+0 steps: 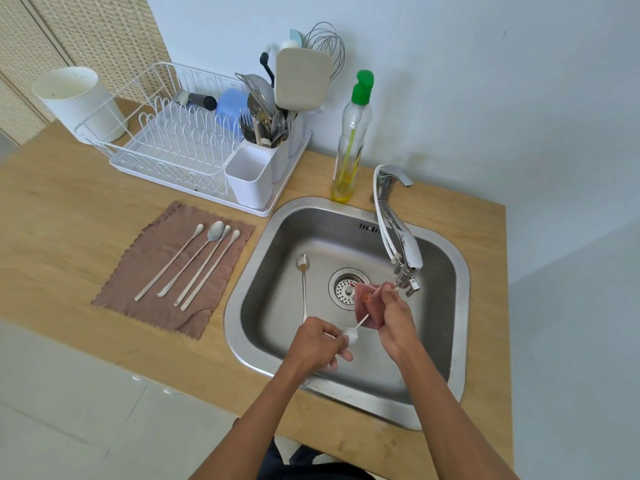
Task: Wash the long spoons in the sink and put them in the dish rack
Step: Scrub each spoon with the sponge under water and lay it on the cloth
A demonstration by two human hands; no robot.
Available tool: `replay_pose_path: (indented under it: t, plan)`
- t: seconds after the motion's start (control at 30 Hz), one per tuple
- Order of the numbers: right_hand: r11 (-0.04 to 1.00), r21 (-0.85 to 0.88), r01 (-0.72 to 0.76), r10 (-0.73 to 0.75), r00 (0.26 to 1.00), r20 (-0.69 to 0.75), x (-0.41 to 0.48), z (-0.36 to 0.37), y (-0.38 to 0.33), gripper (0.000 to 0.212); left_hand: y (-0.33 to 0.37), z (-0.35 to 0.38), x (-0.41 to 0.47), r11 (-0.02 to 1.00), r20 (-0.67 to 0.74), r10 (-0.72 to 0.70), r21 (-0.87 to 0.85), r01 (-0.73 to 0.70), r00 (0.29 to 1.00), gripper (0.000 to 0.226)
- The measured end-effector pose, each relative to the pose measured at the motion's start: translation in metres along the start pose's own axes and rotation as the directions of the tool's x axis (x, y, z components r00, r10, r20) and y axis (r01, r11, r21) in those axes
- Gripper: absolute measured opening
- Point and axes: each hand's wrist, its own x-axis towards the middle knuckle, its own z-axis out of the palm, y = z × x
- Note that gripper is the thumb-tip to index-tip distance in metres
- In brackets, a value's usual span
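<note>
Pale blue wall behind a wooden surface [69, 209] with a steel sink [460, 271] set into it on the right. At the back left, a white wire dish rack [166, 143] on its tray, with a white cutlery holder [249, 181] at its near corner and another behind it crowded with utensils. Beside the rack on the far left, a white tub [79, 102]. Between rack and tap, a clear soap bottle [351, 140] with a green cap, standing upright just behind the sink rim. In front of the rack, a brown cloth [180, 317] lying flat, carrying four long spoons [194, 265] side by side, bowls pointing away. Chrome tap [398, 233] reaching out over the basin. Over the basin, left hand [315, 344] with fingers curled, pinching the foamy bowl end of a long spoon [353, 332]. Right hand [394, 317] gripping a red mesh scrubber [369, 303], wrapped round that spoon's handle just below the tap outlet. On the sink floor, a second long spoon [303, 282] lying left of the drain strainer [346, 287], bowl away and stained brown, handle end hidden under the left hand.
</note>
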Motion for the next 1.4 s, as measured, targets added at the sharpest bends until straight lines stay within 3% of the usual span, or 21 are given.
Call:
replay_pose_path:
  t: [0.17, 0.3, 0.4, 0.57, 0.73, 0.93, 1.13, 1.27, 1.4]
  plan:
    - [1.000, 0.014, 0.020, -0.019, 0.997, -0.070, 0.015, -0.003, -0.013, 0.030, 0.002, 0.003, -0.002, 0.999, -0.011, 0.000, 0.033, 0.000, 1.000, 0.035]
    - [0.999, -0.040, -0.026, 0.025, 1.000, -0.009, 0.007, 0.004, 0.004, 0.029, 0.001, -0.009, 0.001, 0.997, -0.084, 0.021, 0.079, -0.014, 0.996, 0.033]
    - [0.996, -0.083, -0.024, 0.026, 1.000, 0.016, 0.006, 0.003, 0.007, 0.035, 0.002, -0.015, 0.003, 0.989, -0.052, 0.025, 0.150, -0.017, 0.998, 0.029]
    - [1.000, 0.026, 0.016, -0.014, 0.999, -0.052, 0.020, -0.005, -0.021, 0.023, -0.008, -0.013, -0.005, 0.996, -0.022, -0.019, 0.087, 0.021, 1.000, 0.035]
    - [0.997, 0.025, -0.071, 0.071, 0.997, -0.001, 0.009, -0.001, 0.002, 0.029, -0.012, -0.019, -0.006, 0.996, -0.046, -0.035, 0.077, 0.038, 0.998, 0.033]
    - [0.997, 0.069, 0.020, -0.012, 0.994, -0.110, 0.021, -0.008, -0.023, 0.023, -0.003, -0.021, -0.003, 0.995, -0.023, -0.016, 0.094, 0.019, 1.000, 0.030]
    - [1.000, 0.024, 0.000, 0.001, 0.998, -0.055, 0.006, -0.009, -0.002, 0.025, -0.006, -0.029, 0.004, 0.992, -0.032, -0.014, 0.127, 0.018, 0.999, 0.021]
    - [0.996, 0.093, 0.019, -0.004, 0.987, -0.159, 0.017, -0.018, -0.009, 0.020, -0.004, -0.034, 0.006, 0.988, 0.002, 0.020, 0.151, -0.020, 1.000, 0.020]
    - [0.999, 0.046, 0.023, -0.021, 0.998, -0.059, 0.001, -0.003, -0.002, 0.021, 0.000, -0.044, 0.013, 0.983, 0.027, 0.026, 0.179, -0.031, 0.999, 0.018]
